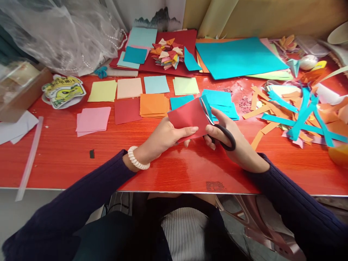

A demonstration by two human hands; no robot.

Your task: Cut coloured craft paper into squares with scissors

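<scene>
My left hand pinches a red paper piece between thumb and fingers, raised over the red table. My right hand grips black-handled scissors, whose blades lie along the paper's right edge. A curled blue strip stands up at the blades. Just behind the hands are an orange stack, a red square and blue squares. Farther left lie pink squares and yellow-green squares.
Orange and blue paper scraps are heaped at the right. Large blue sheets and a folded multicoloured paper ring lie at the back. At the left are a cartoon-printed packet, a box and a translucent strip.
</scene>
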